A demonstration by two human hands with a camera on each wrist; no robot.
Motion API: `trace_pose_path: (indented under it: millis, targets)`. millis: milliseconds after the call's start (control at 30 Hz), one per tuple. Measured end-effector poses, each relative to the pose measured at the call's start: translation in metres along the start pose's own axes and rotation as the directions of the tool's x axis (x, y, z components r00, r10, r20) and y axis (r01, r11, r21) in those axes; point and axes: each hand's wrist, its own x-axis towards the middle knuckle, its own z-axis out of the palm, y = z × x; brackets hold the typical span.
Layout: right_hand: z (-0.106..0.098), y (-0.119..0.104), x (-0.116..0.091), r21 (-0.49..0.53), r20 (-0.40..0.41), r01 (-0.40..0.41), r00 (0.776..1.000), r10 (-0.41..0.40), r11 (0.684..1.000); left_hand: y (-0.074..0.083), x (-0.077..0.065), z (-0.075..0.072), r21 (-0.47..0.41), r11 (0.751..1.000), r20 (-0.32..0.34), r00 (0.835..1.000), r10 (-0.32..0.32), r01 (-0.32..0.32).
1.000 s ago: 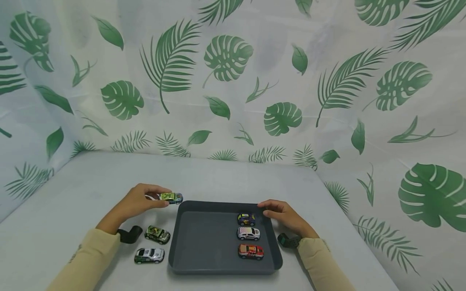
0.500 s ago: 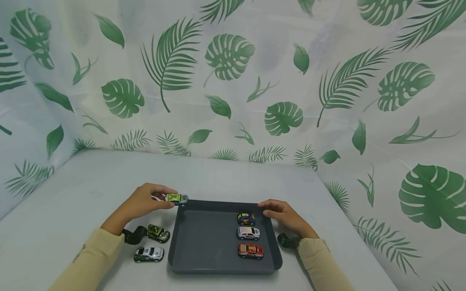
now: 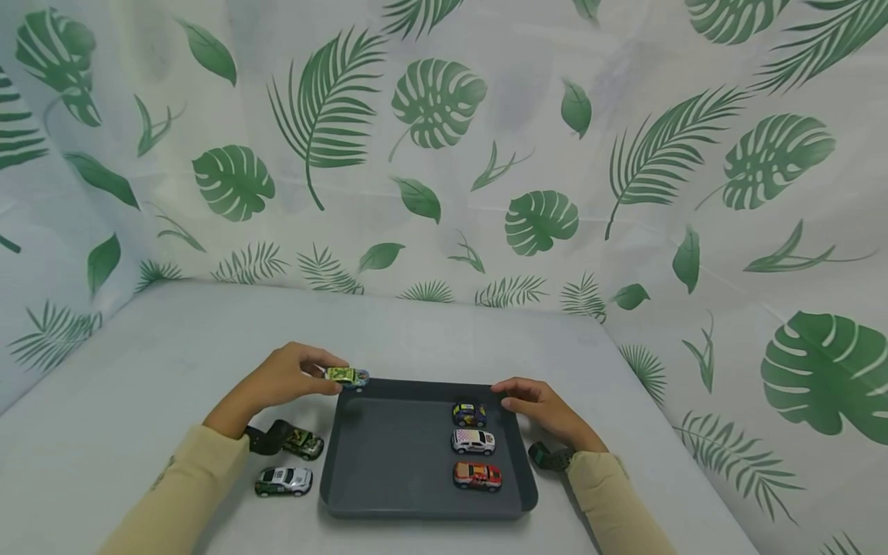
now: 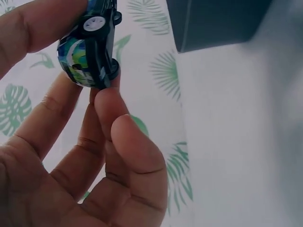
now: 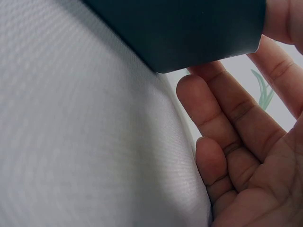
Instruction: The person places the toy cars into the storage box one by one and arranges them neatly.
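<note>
My left hand (image 3: 287,378) pinches a green and blue toy car (image 3: 349,377) between thumb and fingers, at the back left corner of a dark grey tray (image 3: 388,507). In the left wrist view the car's wheels and underside (image 4: 102,47) show, with the lower fingers loosely bent below. My right hand (image 3: 544,408) holds the tray's back right corner, thumb over the rim and fingers along the outside. Inside the tray, down its right side, stand a dark blue toy car (image 3: 469,415), a white toy car (image 3: 473,442) and a red toy car (image 3: 477,476).
Left of the tray, on the white table (image 3: 229,324), are a dark green patterned toy car (image 3: 304,444) and a silver toy car (image 3: 284,482). The green car is partly covered by the left wrist's camera strap. A leaf-printed cloth (image 3: 375,154) stands behind.
My left hand has moved right with the green and blue toy car, from beside the tray to over its back left corner. My right hand has stayed on the tray.
</note>
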Motion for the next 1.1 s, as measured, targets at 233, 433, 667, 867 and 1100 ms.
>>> trace_pose_path:
  millis: [233, 433, 667, 867, 1100]
  targets:
    - [-0.001, -0.001, 0.000, 0.019, 0.009, 0.014, 1.000, -0.014, 1.000, 0.008, 0.005, 0.003, 0.010, 1.000, 0.024, 1.000, -0.020, 0.020]
    - [-0.001, -0.001, 0.000, 0.013, 0.005, 0.014, 1.000, -0.014, 1.000, 0.011, 0.010, 0.007, 0.022, 0.999, 0.023, 0.999, -0.040, 0.039]
    - [-0.001, -0.001, 0.000, 0.015, 0.007, 0.008, 1.000, -0.008, 1.000, 0.017, 0.015, 0.014, 0.023, 0.998, 0.027, 0.998, -0.056, 0.055]
    - [-0.001, 0.000, 0.000, 0.006, 0.006, 0.007, 1.000, -0.007, 1.000, 0.024, 0.017, 0.018, 0.034, 0.997, 0.037, 0.997, -0.067, 0.065]
    - [-0.001, 0.001, 0.001, -0.012, -0.009, -0.006, 1.000, 0.006, 1.000, 0.030, 0.021, 0.023, 0.077, 0.995, 0.020, 0.998, -0.064, 0.062]
